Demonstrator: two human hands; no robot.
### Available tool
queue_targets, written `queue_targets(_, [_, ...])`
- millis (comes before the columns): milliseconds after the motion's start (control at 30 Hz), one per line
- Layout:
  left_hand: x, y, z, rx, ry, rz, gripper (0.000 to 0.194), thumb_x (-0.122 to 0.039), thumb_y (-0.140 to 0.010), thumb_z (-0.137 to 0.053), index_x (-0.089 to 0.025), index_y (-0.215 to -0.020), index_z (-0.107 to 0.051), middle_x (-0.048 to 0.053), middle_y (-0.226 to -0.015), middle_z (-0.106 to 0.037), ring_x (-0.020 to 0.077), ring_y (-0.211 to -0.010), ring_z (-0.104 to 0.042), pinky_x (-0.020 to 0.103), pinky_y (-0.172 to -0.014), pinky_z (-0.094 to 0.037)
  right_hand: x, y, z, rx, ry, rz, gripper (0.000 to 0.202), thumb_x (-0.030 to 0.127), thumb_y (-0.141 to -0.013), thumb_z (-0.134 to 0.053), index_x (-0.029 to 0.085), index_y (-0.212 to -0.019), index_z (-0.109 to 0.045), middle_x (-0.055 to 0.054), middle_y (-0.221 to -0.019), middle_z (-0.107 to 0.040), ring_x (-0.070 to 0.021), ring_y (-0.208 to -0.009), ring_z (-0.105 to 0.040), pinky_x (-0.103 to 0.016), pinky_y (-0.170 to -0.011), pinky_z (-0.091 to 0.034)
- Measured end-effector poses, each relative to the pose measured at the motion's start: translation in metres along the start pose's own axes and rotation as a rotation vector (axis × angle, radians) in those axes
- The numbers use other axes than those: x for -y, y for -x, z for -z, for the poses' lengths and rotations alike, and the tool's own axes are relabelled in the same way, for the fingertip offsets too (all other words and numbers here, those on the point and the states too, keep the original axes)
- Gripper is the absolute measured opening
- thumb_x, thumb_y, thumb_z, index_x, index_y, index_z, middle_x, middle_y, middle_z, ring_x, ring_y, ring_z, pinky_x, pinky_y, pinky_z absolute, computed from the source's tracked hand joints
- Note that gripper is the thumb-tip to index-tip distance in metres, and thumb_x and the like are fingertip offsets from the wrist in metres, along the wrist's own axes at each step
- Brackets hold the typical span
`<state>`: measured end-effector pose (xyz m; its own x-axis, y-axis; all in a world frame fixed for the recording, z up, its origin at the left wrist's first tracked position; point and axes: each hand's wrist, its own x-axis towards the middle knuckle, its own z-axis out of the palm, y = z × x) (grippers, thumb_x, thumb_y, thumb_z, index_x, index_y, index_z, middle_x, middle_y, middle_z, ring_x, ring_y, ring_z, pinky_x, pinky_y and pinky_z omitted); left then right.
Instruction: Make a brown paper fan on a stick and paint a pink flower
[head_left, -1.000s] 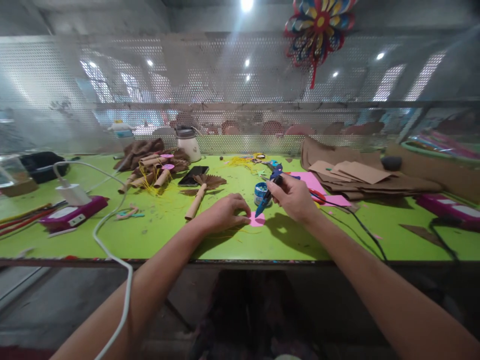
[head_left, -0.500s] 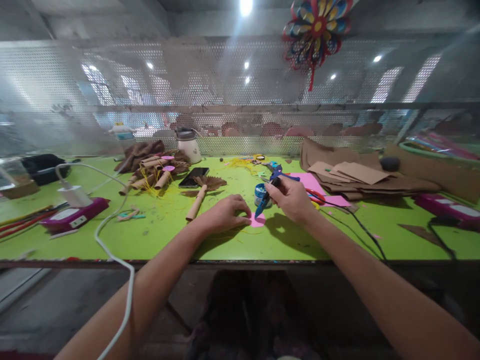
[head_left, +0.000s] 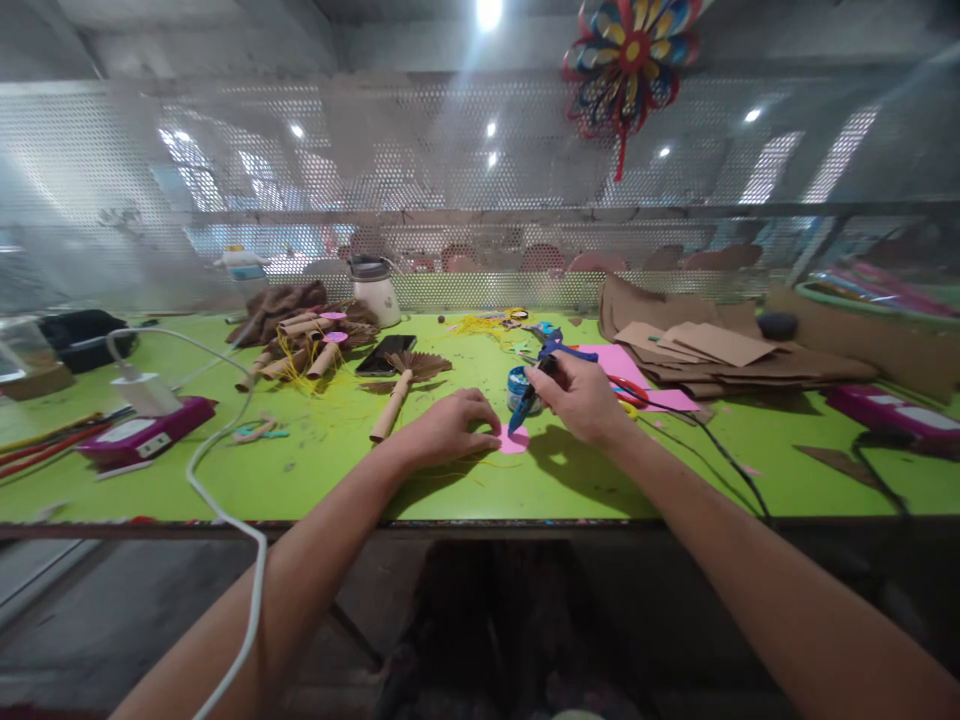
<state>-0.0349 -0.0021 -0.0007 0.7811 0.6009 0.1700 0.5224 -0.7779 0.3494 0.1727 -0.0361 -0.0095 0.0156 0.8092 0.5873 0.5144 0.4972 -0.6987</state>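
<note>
A small rounded piece of pink paper [head_left: 514,441] lies on the green tabletop in front of me. My left hand [head_left: 457,425] rests beside it, fingers bent, thumb and fingertips at its left edge. In my right hand [head_left: 581,395] is a blue pen-shaped tool [head_left: 519,415] with a dark upper part, slanting down so its tip meets the paper or hovers just above it. Right behind the tool stands a small blue-rimmed jar [head_left: 517,382], partly covered. Left of my left hand lies a brown paper roll [head_left: 391,405] with a pleated paper fan [head_left: 420,367] at its end.
Several paper rolls [head_left: 300,355], a phone [head_left: 386,355] and a white jug [head_left: 375,292] stand at the back left. Brown paper sheets [head_left: 705,345] are piled at the right. A white cable [head_left: 196,460] crosses my left forearm; a black cord [head_left: 720,450] runs rightward.
Both hands keep nearly the same place, and the tool's tip stays at the pink paper. The whole view has shifted very slightly.
</note>
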Motion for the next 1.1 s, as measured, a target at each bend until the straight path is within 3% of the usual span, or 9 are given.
queue_targets(1100, [0.0005, 0.0002, 0.0002, 0.012, -0.036, -0.019, 0.017, -0.033, -0.084, -0.060, -0.022, -0.092, -0.071, 0.003, -0.097, -0.061, 0.0172, -0.091, -0.058, 0.027, -0.086, -0.042, 0.0023, 0.0014, 0.0010, 0.024, -0.004, 0.012, 0.033, 0.047, -0.086, -0.053, 0.021, -0.067, -0.044, 0.003, -0.056, -0.048, -0.0119, -0.052, -0.044, -0.026, -0.052, -0.034])
